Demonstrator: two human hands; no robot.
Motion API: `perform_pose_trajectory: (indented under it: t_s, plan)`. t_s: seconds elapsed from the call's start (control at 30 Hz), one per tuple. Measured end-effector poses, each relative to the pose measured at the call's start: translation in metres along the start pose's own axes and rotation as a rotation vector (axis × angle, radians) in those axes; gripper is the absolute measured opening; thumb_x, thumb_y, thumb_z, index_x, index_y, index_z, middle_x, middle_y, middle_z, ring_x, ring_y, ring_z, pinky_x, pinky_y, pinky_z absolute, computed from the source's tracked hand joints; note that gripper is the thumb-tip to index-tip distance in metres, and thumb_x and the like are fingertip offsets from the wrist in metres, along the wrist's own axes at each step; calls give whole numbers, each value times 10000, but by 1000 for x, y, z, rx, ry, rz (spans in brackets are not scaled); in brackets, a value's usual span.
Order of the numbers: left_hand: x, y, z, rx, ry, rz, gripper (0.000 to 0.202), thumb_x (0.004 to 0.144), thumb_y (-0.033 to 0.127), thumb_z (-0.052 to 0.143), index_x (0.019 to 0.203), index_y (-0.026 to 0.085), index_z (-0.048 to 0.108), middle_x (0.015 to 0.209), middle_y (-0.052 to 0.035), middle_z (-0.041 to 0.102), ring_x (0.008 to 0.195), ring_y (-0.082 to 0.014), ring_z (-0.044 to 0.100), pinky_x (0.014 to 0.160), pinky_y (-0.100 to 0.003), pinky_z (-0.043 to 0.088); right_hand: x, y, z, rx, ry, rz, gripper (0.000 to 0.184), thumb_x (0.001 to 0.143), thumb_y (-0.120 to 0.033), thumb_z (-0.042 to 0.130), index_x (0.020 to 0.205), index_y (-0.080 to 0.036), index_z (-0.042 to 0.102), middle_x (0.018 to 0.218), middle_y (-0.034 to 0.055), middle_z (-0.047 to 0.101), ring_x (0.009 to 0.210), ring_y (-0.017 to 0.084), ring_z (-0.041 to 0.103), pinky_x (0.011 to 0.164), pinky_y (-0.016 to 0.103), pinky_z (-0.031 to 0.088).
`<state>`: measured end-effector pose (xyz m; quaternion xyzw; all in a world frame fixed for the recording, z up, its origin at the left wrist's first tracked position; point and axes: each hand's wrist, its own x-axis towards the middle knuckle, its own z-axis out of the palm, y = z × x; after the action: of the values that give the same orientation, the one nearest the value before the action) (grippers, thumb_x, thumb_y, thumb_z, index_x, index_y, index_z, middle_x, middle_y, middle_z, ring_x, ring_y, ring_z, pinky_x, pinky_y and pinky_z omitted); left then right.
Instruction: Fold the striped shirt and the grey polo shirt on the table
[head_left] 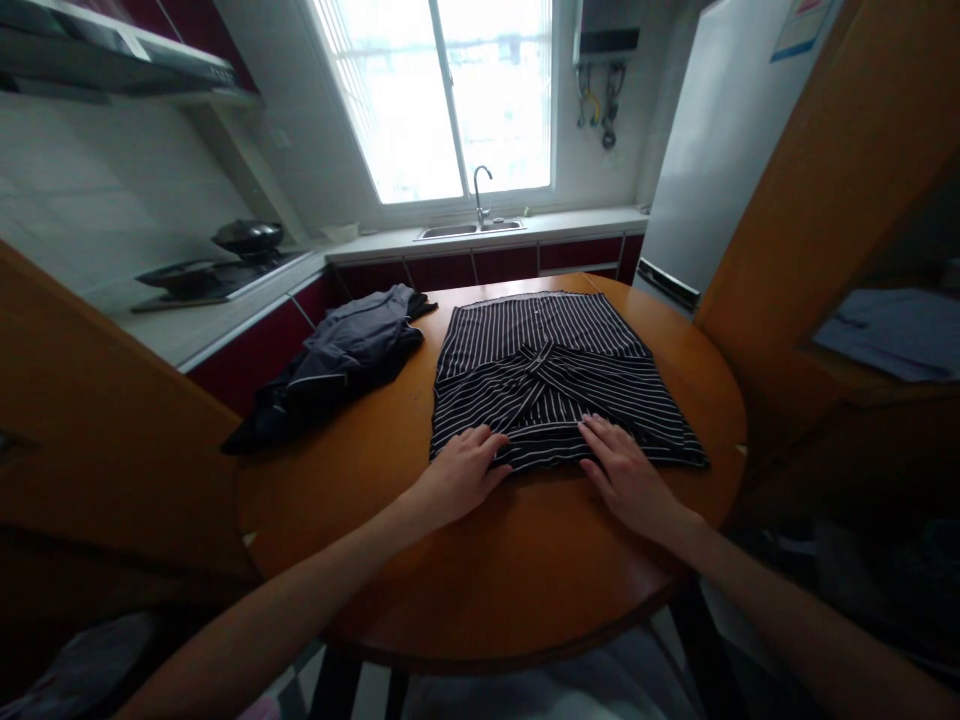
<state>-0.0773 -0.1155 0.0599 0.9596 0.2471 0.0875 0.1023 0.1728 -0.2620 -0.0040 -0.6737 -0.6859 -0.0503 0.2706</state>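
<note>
A black shirt with thin white stripes (pixel 551 375) lies partly folded on a round wooden table (pixel 480 560), its sleeves crossed over the middle. My left hand (pixel 461 470) rests flat on the shirt's near edge, fingers stretched out over the fabric. My right hand (pixel 626 475) lies flat on the same edge a little to the right, fingers spread and pressing the cloth. Neither hand grips anything.
A crumpled dark grey garment (pixel 341 360) lies on the table's left side. Behind are a kitchen counter with a sink (pixel 471 228), a hob with pans (pixel 225 262), a window and a fridge (pixel 712 150). A wooden cabinet (pixel 832 200) stands at right, holding folded pale cloth (pixel 892 335).
</note>
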Motion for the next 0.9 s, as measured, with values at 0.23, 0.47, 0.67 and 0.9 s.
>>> perform_pose_trajectory:
  t_s: [0.23,0.47,0.67,0.9]
  plan:
    - [28,16,25,125,38,362,622,1045,472,419,1578,186,272,1627,-125,310,1514,-265,258,1234,-460,208,12,-14,22,-124,-171,-23,640,1031,-415,377,1574,-80,318,1657,154,244,1552,271,152,1252,521,166]
    - [33,-5,56,80,-97,395,705,1052,582,294,1627,226,94,1670,-91,165,1549,-247,142,1256,-500,92,1,9,18,-142,-217,-6,718,1023,-563,330,1590,-123,303,1651,140,264,1544,245,191,1252,477,183]
    - [31,0,49,62,-87,390,699,1045,585,332,1627,284,88,1672,-82,165,1543,-266,170,1252,-516,125,-11,24,11,-180,-168,68,734,1019,-578,341,1602,-139,272,1644,147,276,1539,257,204,1246,501,203]
    - [33,1,47,72,-115,403,596,1035,590,380,1585,400,253,1683,-64,116,1540,-331,151,1225,-596,152,-13,8,-9,-73,-180,-100,617,1032,-450,416,1595,-226,300,1669,81,230,1549,237,163,1252,528,179]
